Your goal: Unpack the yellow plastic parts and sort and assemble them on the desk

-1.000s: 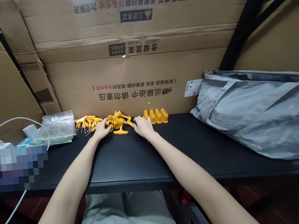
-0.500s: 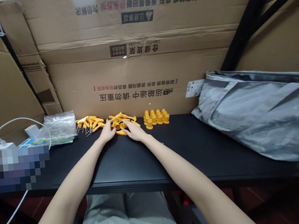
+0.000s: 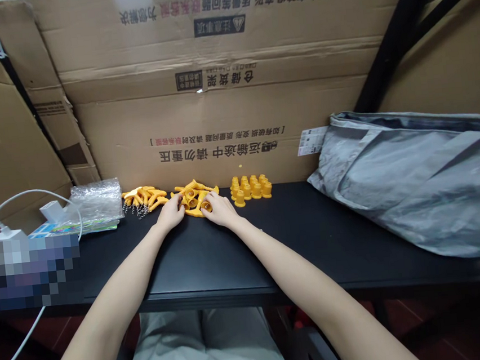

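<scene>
A loose pile of yellow plastic parts [image 3: 196, 185] lies at the back of the black table, with hollow cup-shaped pieces and curved handle-like pieces mixed together. At its left side, my left hand [image 3: 171, 214] has its fingers curled round a small yellow cup-shaped piece, partly hidden by the fingers. My right hand [image 3: 222, 210] grips another yellow cup-shaped piece [image 3: 206, 206] between thumb and fingers, its open end facing me. Between the hands, one more yellow cup [image 3: 192, 202] rests in the pile.
Several yellow cups stand upright in rows [image 3: 251, 189] to the right. Yellow handles with metal corkscrew spirals [image 3: 144, 198] lie left. Farther left are a clear plastic packet [image 3: 97, 200] and a white charger [image 3: 10, 240]. A grey bag [image 3: 414, 180] occupies the right side; cardboard [image 3: 216, 111] stands behind.
My right hand has drawn a yellow cup slightly right and toward me, away from the others in the pile. The left hand has stayed nearly in place.
</scene>
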Motion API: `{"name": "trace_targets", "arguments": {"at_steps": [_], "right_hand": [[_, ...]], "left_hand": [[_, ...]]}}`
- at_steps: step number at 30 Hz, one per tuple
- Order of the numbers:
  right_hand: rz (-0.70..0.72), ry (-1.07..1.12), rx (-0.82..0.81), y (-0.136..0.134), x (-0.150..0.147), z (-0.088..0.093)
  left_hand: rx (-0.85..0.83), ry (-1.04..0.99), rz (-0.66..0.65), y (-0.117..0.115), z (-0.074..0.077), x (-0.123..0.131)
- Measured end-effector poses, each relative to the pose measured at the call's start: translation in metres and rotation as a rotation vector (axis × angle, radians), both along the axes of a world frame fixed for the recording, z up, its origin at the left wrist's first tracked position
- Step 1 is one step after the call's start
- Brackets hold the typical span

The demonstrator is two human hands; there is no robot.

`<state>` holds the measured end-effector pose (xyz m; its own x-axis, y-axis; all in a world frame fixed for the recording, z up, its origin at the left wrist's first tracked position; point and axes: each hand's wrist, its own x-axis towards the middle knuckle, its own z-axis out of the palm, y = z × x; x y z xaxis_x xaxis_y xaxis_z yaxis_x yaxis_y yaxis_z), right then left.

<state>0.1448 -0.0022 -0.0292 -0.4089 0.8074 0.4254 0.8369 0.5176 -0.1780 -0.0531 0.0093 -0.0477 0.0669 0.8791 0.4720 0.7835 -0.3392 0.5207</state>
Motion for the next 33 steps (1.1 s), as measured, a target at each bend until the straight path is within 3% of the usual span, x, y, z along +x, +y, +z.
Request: {"name": "trace_targets", "arguments": {"at_steps": [5,9,12,17,21,26,33], "right_hand": [[-0.141,0.057,0.076,-0.009,-0.002,0.013],[-0.135,0.181,0.185,-0.012,0.001,0.023],[-0.037,0.211,0.266,-0.013,0.005,0.027],[0.257,0.067,0.345,-0.010,0.009,0.026],[0.329,0.000,0.370,-0.009,0.008,0.025],[0.243,-0.011,0.326,-0.014,0.005,0.026],[0.087,-0.169,0.215,-0.016,0.002,0.029]], "left_hand": [[0.145,0.103,-0.041,-0.008,0.013,-0.001],[0.266,0.136,-0.126,-0.017,0.023,0.000],[0.330,0.167,-0.134,-0.023,0.028,0.003],[0.313,0.221,-0.047,-0.025,0.033,0.004],[0.258,0.258,0.013,-0.024,0.034,0.000],[0.218,0.300,0.122,-0.029,0.036,0.001],[0.139,0.369,0.144,-0.034,0.038,0.008]]}}
